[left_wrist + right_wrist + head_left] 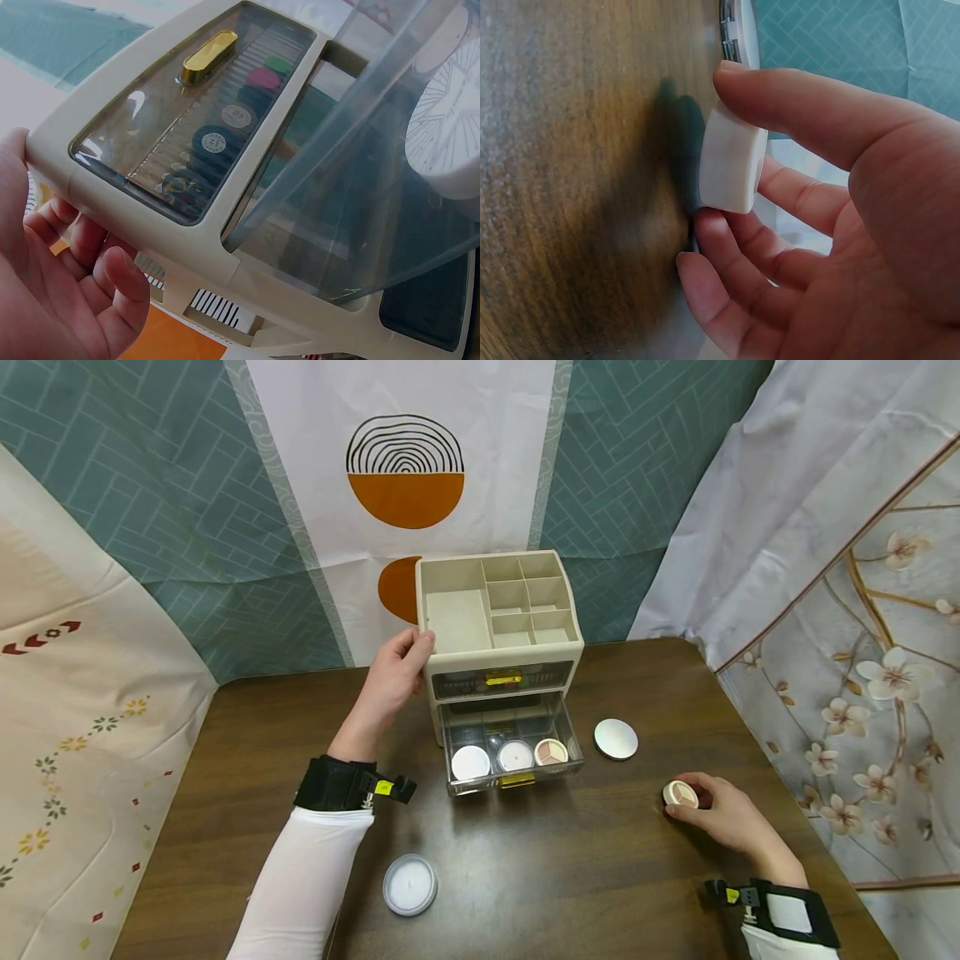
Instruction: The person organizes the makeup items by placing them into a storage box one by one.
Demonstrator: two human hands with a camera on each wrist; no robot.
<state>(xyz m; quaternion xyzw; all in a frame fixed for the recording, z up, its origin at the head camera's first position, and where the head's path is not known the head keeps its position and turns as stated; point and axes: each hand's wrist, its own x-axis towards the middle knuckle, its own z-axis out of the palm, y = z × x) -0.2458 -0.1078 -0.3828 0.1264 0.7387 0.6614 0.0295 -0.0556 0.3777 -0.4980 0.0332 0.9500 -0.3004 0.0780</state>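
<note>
My left hand grips the left side of a cream desktop drawer organizer, thumb at its top edge and fingers curled against the side wall. Its clear lower drawer is pulled out. Inside, along the front, sit a white round case, another round white-topped case and a round three-shade makeup compact. At the right of the table, my right hand pinches a similar small round compact between thumb and fingers; its white side wall shows in the right wrist view, close to the tabletop.
A round white-topped case lies right of the organizer. Another round case with a clear rim lies near the front. The upper drawer is closed, with coloured round items inside. Patterned cloths hang behind the wooden table.
</note>
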